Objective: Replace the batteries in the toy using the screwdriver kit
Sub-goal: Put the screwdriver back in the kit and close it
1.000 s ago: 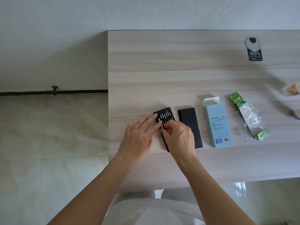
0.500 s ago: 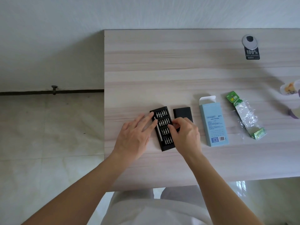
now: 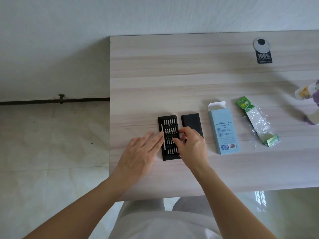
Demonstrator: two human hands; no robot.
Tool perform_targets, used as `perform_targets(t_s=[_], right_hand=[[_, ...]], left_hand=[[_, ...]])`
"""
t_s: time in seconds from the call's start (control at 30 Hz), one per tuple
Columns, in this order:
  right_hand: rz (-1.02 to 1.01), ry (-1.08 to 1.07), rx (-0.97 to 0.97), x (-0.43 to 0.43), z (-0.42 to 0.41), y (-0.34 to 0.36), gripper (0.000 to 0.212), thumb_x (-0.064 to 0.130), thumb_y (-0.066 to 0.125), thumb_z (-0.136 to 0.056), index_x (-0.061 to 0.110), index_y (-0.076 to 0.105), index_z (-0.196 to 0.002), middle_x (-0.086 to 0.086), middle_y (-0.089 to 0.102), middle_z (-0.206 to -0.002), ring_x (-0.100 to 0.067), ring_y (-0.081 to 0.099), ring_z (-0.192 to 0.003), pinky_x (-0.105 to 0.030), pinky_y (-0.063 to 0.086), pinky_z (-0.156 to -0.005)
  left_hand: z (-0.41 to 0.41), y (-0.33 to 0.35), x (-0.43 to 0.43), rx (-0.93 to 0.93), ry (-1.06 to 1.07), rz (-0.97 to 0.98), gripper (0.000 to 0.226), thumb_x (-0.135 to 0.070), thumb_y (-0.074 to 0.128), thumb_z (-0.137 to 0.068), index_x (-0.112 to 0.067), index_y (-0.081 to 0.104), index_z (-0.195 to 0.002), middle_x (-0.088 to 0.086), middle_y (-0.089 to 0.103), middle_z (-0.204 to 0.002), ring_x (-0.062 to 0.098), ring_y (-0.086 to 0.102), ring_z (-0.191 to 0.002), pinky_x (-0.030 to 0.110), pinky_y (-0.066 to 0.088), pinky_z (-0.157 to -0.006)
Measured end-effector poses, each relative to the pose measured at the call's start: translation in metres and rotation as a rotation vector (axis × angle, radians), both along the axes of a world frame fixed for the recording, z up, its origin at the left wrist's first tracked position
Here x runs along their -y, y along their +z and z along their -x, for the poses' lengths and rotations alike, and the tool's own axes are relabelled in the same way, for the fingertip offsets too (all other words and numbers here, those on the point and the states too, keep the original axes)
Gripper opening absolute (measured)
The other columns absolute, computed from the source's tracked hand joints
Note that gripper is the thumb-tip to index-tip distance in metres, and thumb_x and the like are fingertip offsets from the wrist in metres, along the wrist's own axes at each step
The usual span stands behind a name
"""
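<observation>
The black screwdriver kit tray (image 3: 168, 121) lies on the wooden table (image 3: 172, 75), with rows of silver bits and a thin silver screwdriver handle (image 3: 162, 133) along its left side. My left hand (image 3: 139, 156) rests flat beside the tray, its straight fingertips touching the tray's left edge. My right hand (image 3: 191, 145) hovers over the tray's right side with thumb and forefinger curled above the bit rows; nothing shows between them. The black sleeve (image 3: 191, 123) of the kit lies just right of the tray, partly under my right hand. The toy (image 3: 310, 100) is half cut off at the right edge.
A light blue carton (image 3: 223, 130) with its flap open lies right of the sleeve. Further right is a torn green battery blister pack (image 3: 257, 121). A round cable grommet with a black label (image 3: 261, 49) sits at the far right. The table's left edge runs near x 640.
My right hand drew back to the right off the tray, uncovering the bit rows, and then returned over its right side. My left hand stayed at the tray's left edge.
</observation>
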State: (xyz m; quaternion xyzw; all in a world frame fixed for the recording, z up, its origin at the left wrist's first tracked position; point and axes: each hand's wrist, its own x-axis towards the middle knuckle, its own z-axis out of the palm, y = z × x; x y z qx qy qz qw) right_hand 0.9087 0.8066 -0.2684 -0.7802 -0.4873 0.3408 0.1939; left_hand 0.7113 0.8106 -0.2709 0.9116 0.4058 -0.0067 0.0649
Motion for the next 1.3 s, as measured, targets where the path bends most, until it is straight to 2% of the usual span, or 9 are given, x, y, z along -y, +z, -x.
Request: perform_targets(t_s=[0.17, 0.3, 0.4, 0.53, 0.7, 0.83, 1.03, 1.17, 1.3], right_hand=[[0.03, -0.019, -0.025, -0.001, 0.002, -0.002, 0.021, 0.03, 0.073, -0.086, 0.026, 0.059, -0.1, 0.012, 0.052, -0.082, -0.023, 0.064, -0.067, -0.047, 0.058, -0.06], [0.025, -0.005, -0.02, 0.0, -0.004, 0.006, 0.015, 0.029, 0.071, -0.089, 0.021, 0.06, -0.096, 0.006, 0.056, -0.083, -0.024, 0.063, -0.067, -0.044, 0.057, -0.063], [0.016, -0.023, 0.123, 0.005, -0.018, 0.019, 0.02, 0.033, 0.066, -0.093, 0.016, 0.058, -0.101, -0.001, 0.058, -0.095, -0.022, 0.057, -0.077, -0.034, 0.046, -0.065], [0.164, 0.024, 0.337, 0.014, -0.025, 0.034, 0.043, 0.051, 0.06, -0.092, 0.019, 0.045, -0.116, -0.003, 0.048, -0.112, -0.024, 0.056, -0.081, -0.035, 0.048, -0.062], [0.22, 0.025, 0.533, 0.005, -0.03, 0.039, 0.062, 0.063, 0.061, -0.085, 0.016, 0.042, -0.119, -0.006, 0.047, -0.113, -0.026, 0.056, -0.1, -0.036, 0.047, -0.065], [0.246, -0.005, 0.502, 0.002, -0.032, 0.035, 0.065, 0.065, 0.063, -0.082, 0.012, 0.048, -0.115, -0.006, 0.052, -0.11, -0.026, 0.054, -0.102, -0.036, 0.048, -0.07], [0.262, -0.073, 0.406, -0.006, -0.033, 0.033, 0.061, 0.054, 0.071, -0.077, 0.009, 0.051, -0.113, -0.008, 0.055, -0.109, -0.028, 0.056, -0.101, -0.038, 0.047, -0.08], [0.269, -0.113, 0.288, -0.008, -0.033, 0.029, 0.054, 0.043, 0.075, -0.076, 0.011, 0.045, -0.108, -0.007, 0.056, -0.106, -0.029, 0.054, -0.103, -0.039, 0.046, -0.088], [0.303, -0.107, 0.269, -0.014, -0.038, 0.027, 0.058, 0.036, 0.077, -0.074, 0.009, 0.046, -0.115, -0.009, 0.049, -0.114, -0.029, 0.054, -0.105, -0.035, 0.046, -0.082]], left_hand=[[-0.003, 0.003, -0.004, -0.09, -0.077, -0.074, 0.054, -0.007, 0.047, -0.088, -0.01, 0.05, -0.142, 0.004, 0.045, -0.154, 0.029, 0.051, -0.129, 0.046, 0.047, -0.096], [-0.008, 0.008, -0.009, -0.041, -0.031, 0.0, 0.05, -0.01, 0.055, -0.086, -0.015, 0.056, -0.136, 0.001, 0.052, -0.147, 0.027, 0.057, -0.122, 0.042, 0.049, -0.092], [-0.024, 0.02, -0.009, 0.051, 0.311, 0.187, 0.047, -0.027, 0.059, -0.092, -0.014, 0.051, -0.137, 0.005, 0.052, -0.142, 0.026, 0.056, -0.118, 0.04, 0.048, -0.092], [-0.064, 0.029, -0.006, 0.131, 0.83, 0.401, 0.07, -0.054, 0.057, -0.092, -0.008, 0.039, -0.141, 0.011, 0.045, -0.13, 0.028, 0.05, -0.117, 0.04, 0.047, -0.095], [-0.111, 0.031, -0.013, 0.182, 1.074, 0.42, 0.082, -0.066, 0.065, -0.081, -0.005, 0.042, -0.131, 0.012, 0.047, -0.126, 0.03, 0.051, -0.114, 0.039, 0.046, -0.091], [-0.125, 0.026, -0.009, 0.195, 1.126, 0.374, 0.082, -0.061, 0.073, -0.077, -0.004, 0.042, -0.129, 0.013, 0.049, -0.124, 0.031, 0.051, -0.112, 0.039, 0.047, -0.087], [-0.127, 0.021, -0.013, 0.281, 1.196, 0.405, 0.085, -0.05, 0.082, -0.073, -0.007, 0.041, -0.133, 0.014, 0.051, -0.125, 0.032, 0.051, -0.115, 0.036, 0.046, -0.091], [-0.124, 0.022, -0.016, 0.28, 1.179, 0.436, 0.072, -0.046, 0.083, -0.074, -0.009, 0.045, -0.122, 0.009, 0.055, -0.116, 0.028, 0.059, -0.102, 0.033, 0.043, -0.071], [-0.115, 0.021, -0.018, 0.382, 1.18, 0.487, 0.059, -0.039, 0.084, -0.074, -0.011, 0.049, -0.112, 0.005, 0.062, -0.108, 0.027, 0.06, -0.098, 0.033, 0.043, -0.07]])
